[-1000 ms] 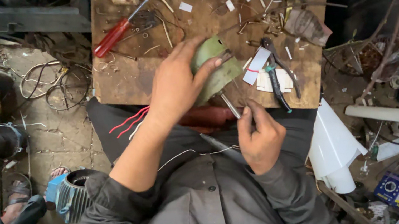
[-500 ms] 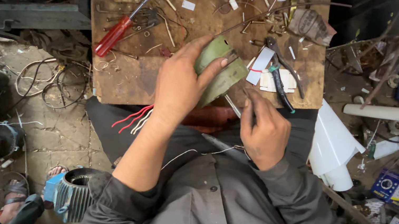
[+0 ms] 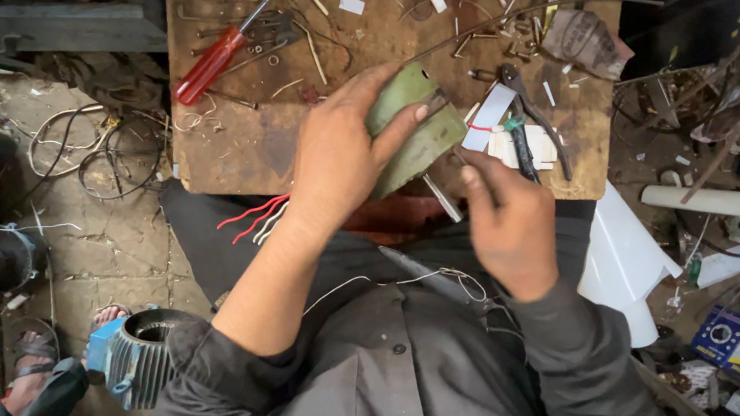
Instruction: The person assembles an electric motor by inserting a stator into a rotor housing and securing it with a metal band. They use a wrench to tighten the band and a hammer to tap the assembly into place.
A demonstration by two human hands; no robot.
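Wooden board on lap w/ left hand wrapped round green metal casing above board's mid-front edge; right hand, just right of it, pinches thin metal rod poking under casing. Looks mid-job: casing not set down, rod partly in. Clutter on board: pliers toward right, red screwdriver at left, loose screws near back edge crowding workspace.

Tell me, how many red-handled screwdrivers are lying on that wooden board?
1. The red-handled screwdriver lies at the wooden board's left end, left of both hands. Clutter may hide others.
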